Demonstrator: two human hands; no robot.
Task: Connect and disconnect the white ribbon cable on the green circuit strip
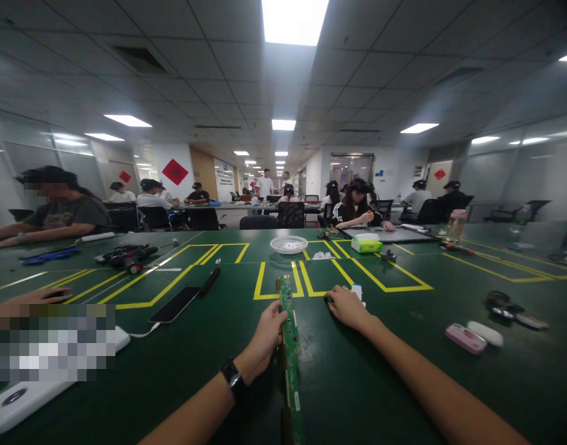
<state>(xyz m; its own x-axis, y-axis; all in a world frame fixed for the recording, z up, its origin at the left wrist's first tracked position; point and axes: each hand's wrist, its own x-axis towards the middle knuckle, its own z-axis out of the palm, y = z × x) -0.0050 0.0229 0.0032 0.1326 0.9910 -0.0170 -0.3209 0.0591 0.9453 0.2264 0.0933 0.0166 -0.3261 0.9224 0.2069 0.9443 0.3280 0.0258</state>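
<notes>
So the left hand point(267, 330) has its grip closed on a long green circuit board point(290, 346), held above or on the green desk point(209, 377), can't tell which. Right hand point(351, 307) is just right of the board's far end, fingers curled down; can't tell if its grip has anything. White basket point(288, 245) sits farther back.

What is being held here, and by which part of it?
The left hand grips a long, narrow green circuit board by its left edge, near the far end. Whether the right hand holds anything is unclear.
</notes>
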